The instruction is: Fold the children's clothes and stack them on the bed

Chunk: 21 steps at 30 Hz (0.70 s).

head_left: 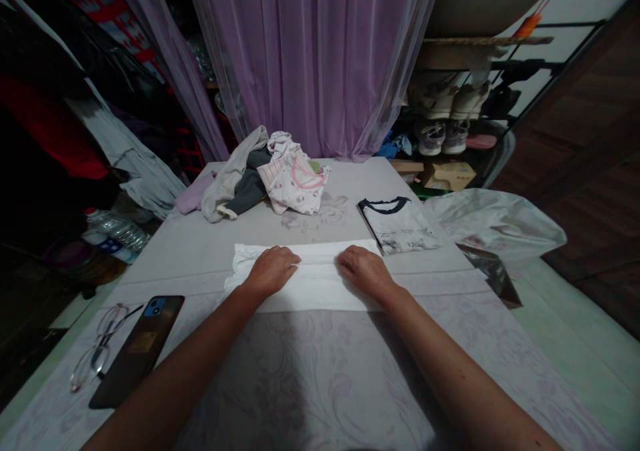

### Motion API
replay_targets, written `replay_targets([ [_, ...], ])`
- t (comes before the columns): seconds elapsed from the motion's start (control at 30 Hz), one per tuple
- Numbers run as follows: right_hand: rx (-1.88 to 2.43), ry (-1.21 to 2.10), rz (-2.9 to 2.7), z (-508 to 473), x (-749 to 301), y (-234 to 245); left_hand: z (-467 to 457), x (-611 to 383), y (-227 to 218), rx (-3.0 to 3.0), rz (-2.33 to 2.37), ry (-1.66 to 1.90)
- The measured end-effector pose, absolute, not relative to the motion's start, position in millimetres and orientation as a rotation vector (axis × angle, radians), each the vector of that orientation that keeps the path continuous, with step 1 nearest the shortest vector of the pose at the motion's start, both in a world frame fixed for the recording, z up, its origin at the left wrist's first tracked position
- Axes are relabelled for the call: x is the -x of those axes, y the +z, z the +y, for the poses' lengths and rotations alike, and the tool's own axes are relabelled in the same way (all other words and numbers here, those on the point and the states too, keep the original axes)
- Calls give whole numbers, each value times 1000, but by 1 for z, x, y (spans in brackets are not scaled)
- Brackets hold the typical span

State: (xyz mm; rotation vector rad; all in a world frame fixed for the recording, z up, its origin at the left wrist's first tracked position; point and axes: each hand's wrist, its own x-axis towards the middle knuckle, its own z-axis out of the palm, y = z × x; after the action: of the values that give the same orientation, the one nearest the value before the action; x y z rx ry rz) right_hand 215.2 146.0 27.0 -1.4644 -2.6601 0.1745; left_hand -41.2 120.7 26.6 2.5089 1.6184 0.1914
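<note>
A white cloth [320, 289] lies in a wide, flat strip across the middle of the table, with creases along its far part and a crumpled left end. My left hand [273, 269] rests on its left half, the fingers bent together and gripping the fabric. On the right half, my right hand [364, 269] has its fingers curled into the same cloth. Just beyond the right hand is a folded white T-shirt [403, 225] with a dark neckband and a printed front. What kind of garment the white cloth is, I cannot tell.
A loose heap of clothes [295, 177] sits at the table's far left. Near my left forearm lie a phone [140, 347] and eyeglasses [100, 344]. A purple curtain [320, 57] hangs behind the patterned tablecloth [330, 384]. Right of the table are a plastic bag [500, 221] and shoes [443, 134].
</note>
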Motion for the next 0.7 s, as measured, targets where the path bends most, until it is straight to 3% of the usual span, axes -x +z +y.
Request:
replay_targets([
  [0.37, 1453, 50, -2641, 162, -226, 28, 133, 25, 37, -2518, 1847, 121],
  [0.7, 1358, 107, -2754, 145, -240, 29, 110, 29, 31, -2523, 1617, 146],
])
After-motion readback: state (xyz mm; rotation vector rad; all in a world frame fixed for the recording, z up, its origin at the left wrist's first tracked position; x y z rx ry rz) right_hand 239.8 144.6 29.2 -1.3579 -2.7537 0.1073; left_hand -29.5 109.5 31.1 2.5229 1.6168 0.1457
